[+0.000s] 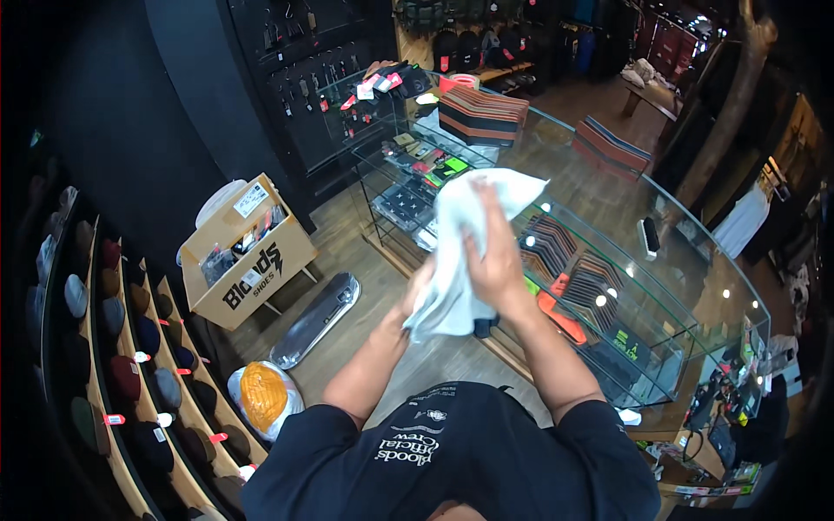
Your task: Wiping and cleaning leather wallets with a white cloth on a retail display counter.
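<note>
**Loose white cloth (pixel 453 260) beside a crowded glass counter: my worry list**

So the cloth is up in the air in front of the chest, by the near side of the glass surface (pixel 686 260). From my remote feed I can't tell if it touches the glass. The right hand (pixel 497 256) lies along it, fingers stretched and thumb apart; no idea if that grip is pinching any fabric. The left hand (pixel 419 286) is at the lower left edge, fingers mostly hidden, so can't call that grip either.

Biggest risk imo: the upper right corner sticks out free toward the counter. A wide swing could catch the brown stack (pixel 482 117) or knock the small black box (pixel 648 239). The cloth also blocks part of my view, so a knuckle could bump the glass edge unseen. If both grips are slack, it'd probably slip to the floor.

Further out, a careless step left could mean tripping on the long dark package (pixel 317 321) or bumping the cardboard box (pixel 221 291) just past it.
</note>
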A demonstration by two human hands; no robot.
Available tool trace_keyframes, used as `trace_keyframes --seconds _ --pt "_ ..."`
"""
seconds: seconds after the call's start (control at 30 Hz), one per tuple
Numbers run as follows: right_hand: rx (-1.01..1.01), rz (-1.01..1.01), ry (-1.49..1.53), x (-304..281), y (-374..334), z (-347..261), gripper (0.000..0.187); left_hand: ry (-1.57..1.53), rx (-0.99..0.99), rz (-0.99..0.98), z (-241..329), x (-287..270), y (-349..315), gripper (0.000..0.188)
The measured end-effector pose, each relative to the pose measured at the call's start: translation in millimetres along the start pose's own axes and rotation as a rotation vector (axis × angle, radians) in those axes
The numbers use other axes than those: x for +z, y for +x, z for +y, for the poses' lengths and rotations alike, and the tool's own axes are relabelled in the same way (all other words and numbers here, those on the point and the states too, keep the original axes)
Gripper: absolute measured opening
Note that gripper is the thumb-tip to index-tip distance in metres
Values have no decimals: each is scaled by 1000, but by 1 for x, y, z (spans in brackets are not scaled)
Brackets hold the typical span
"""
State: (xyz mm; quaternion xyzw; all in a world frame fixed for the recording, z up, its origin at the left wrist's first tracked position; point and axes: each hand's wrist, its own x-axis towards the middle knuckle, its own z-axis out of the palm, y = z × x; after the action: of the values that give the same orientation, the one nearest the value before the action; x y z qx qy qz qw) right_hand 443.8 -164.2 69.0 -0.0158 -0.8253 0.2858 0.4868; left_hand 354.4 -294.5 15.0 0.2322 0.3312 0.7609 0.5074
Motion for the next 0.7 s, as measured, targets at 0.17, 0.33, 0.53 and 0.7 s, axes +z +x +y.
trace_keyframes --seconds 0.17,0.33,0.53,0.7 --pt "-192 -256 -140 -12 -25 -8 67 53 278 -177 -2 11 15 58" --pt "108 -43 147 -30 2 17 62 85 233 73 -22 46 17 63" --pt "-58 -243 89 -30 -43 10 65 -5 243 -50 -7 56 21 72" --pt "196 -168 241 -51 -3 14 77 200 289 34 -36 69 9 66"
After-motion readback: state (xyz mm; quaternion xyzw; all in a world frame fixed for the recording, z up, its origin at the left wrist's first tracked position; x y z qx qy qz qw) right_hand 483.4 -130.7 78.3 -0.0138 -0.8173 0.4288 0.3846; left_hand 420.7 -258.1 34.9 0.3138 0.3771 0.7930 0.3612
